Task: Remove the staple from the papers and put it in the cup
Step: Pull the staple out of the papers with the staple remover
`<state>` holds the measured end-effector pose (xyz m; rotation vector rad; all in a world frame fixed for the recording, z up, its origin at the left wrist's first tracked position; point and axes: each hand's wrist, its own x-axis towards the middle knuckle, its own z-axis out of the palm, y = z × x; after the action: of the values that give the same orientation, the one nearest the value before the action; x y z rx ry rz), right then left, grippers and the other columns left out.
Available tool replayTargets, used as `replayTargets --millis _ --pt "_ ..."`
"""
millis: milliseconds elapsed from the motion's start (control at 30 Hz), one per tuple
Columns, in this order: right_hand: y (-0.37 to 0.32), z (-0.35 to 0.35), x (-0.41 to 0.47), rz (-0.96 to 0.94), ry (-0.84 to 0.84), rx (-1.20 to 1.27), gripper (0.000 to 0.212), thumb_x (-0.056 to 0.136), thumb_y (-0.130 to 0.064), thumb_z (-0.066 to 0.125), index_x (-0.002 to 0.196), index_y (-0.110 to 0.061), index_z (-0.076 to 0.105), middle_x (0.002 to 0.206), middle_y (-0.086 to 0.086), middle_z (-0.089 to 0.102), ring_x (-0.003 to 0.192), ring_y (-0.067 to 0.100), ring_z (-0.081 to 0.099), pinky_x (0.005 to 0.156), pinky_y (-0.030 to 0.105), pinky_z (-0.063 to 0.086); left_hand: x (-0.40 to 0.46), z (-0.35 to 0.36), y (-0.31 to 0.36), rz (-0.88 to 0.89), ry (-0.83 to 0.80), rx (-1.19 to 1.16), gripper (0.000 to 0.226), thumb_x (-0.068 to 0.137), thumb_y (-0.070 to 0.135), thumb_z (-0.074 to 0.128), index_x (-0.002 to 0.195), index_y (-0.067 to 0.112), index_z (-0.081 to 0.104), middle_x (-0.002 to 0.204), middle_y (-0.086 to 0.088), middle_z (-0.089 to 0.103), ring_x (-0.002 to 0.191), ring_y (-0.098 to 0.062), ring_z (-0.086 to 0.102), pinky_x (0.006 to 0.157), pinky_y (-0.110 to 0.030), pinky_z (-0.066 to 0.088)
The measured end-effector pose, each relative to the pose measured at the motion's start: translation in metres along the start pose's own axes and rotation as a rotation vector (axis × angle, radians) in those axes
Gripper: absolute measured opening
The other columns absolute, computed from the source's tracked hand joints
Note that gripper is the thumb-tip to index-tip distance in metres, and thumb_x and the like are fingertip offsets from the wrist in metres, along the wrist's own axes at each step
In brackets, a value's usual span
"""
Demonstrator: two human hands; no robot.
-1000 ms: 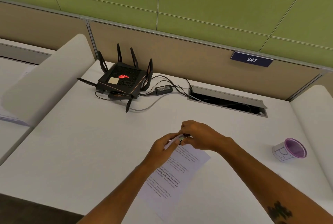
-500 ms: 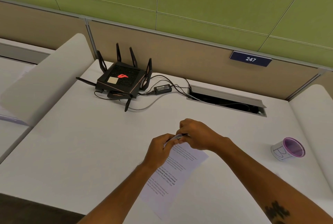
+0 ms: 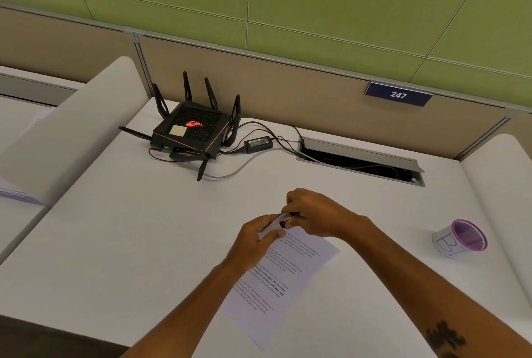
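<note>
The printed papers (image 3: 285, 274) lie on the white desk (image 3: 138, 242), with their top corner lifted. My left hand (image 3: 253, 239) pinches that lifted corner from the left. My right hand (image 3: 313, 213) is curled over the same corner and grips something small and dark there; the staple itself is too small to see. The white paper cup (image 3: 457, 238) with a purple inside lies tipped on its side at the desk's right.
A black router (image 3: 191, 130) with antennas, its power brick (image 3: 258, 143) and cables sit at the back left. An open cable slot (image 3: 359, 160) is set into the desk behind my hands. White dividers rise on both sides.
Both hands stay together at the papers' top corner; the fingers have shifted slightly on it. The papers have not moved.
</note>
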<state>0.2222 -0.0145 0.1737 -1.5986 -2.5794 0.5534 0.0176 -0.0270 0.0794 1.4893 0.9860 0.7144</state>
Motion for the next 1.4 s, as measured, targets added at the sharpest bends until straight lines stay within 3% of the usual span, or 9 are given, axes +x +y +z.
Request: replayTargets --millis 233,433,533,700,867,1033,1200,1300,1400 --pt "0.014 0.000 -0.005 0.060 -0.043 0.143 0.039 0.093 -0.037 0.073 0.130 -0.026 0.068 0.113 -0.008 0.062 0.100 0.012 0.058 0.084 0.023 0.054 -0.001 -0.003 0.001 -0.029 0.022 0.006 0.033 0.103 0.029 0.063 0.135 0.037 0.058 0.122 0.014 0.072 0.099 -0.006 0.075 0.075 -0.023 0.063" --pt "0.016 0.002 -0.019 0.296 0.346 0.393 0.043 0.101 -0.024 0.064 0.143 -0.022 0.054 0.125 -0.009 0.053 0.107 0.007 0.058 0.096 0.023 0.052 0.000 -0.008 0.002 -0.052 0.076 -0.019 0.024 0.104 0.026 0.063 0.127 0.028 0.061 0.115 0.007 0.074 0.093 -0.012 0.076 0.068 -0.025 0.063" --pt "-0.001 0.010 -0.029 0.411 0.553 0.664 0.041 0.103 -0.020 0.061 0.142 -0.024 0.050 0.128 -0.009 0.057 0.112 -0.005 0.059 0.091 0.014 0.052 0.001 -0.009 0.006 -0.070 0.128 -0.040 0.021 0.105 0.029 0.060 0.125 0.029 0.061 0.112 0.007 0.075 0.092 -0.011 0.076 0.067 -0.023 0.062" --pt "-0.043 0.043 -0.041 0.610 0.674 0.988 0.029 0.096 -0.011 0.070 0.117 -0.027 0.060 0.109 -0.004 0.066 0.088 0.000 0.063 0.072 0.014 0.054 0.002 -0.007 0.015 -0.112 0.222 -0.147 0.020 0.105 0.035 0.059 0.124 0.031 0.063 0.109 0.006 0.077 0.089 -0.016 0.078 0.068 -0.028 0.065" --pt "-0.075 0.069 -0.037 0.688 0.689 0.977 0.017 0.097 -0.018 0.071 0.111 -0.027 0.066 0.106 -0.010 0.070 0.081 -0.006 0.063 0.071 0.009 0.052 0.000 -0.004 0.022 -0.112 0.267 -0.215 0.022 0.107 0.033 0.055 0.126 0.034 0.066 0.113 0.005 0.078 0.093 -0.022 0.078 0.078 -0.044 0.068" --pt "-0.093 0.063 -0.030 0.747 0.708 1.028 0.010 0.098 -0.036 0.068 0.108 -0.037 0.068 0.098 -0.015 0.073 0.079 0.007 0.069 0.062 0.015 0.054 -0.008 0.000 0.032 -0.097 0.268 -0.193 0.029 0.104 0.040 0.057 0.132 0.039 0.065 0.125 0.013 0.075 0.100 -0.013 0.076 0.083 -0.036 0.067" --pt "-0.101 0.061 -0.027 0.771 0.726 1.149 0.019 0.090 -0.053 0.070 0.105 -0.041 0.072 0.094 -0.019 0.076 0.091 0.012 0.072 0.080 0.024 0.060 -0.023 0.001 0.041 0.064 0.205 -0.126 0.034 0.100 0.043 0.056 0.133 0.043 0.066 0.133 0.016 0.068 0.123 -0.012 0.067 0.095 -0.031 0.062" --pt "-0.104 0.060 -0.028 0.756 0.722 1.212 0.025 0.088 -0.051 0.074 0.107 -0.036 0.075 0.092 -0.013 0.077 0.087 0.014 0.074 0.076 0.025 0.062 -0.027 0.000 0.044 0.163 0.209 -0.009 0.038 0.101 0.039 0.057 0.138 0.043 0.063 0.134 0.018 0.062 0.129 -0.005 0.059 0.099 -0.028 0.059" --pt "-0.105 0.057 -0.032 0.759 0.737 1.248 0.024 0.092 -0.039 0.076 0.105 -0.018 0.076 0.075 -0.007 0.071 0.066 0.012 0.063 0.062 0.023 0.053 -0.032 -0.002 0.046 0.287 0.219 0.069 0.040 0.098 0.032 0.062 0.135 0.047 0.059 0.130 0.013 0.059 0.129 -0.001 0.055 0.095 -0.021 0.059"
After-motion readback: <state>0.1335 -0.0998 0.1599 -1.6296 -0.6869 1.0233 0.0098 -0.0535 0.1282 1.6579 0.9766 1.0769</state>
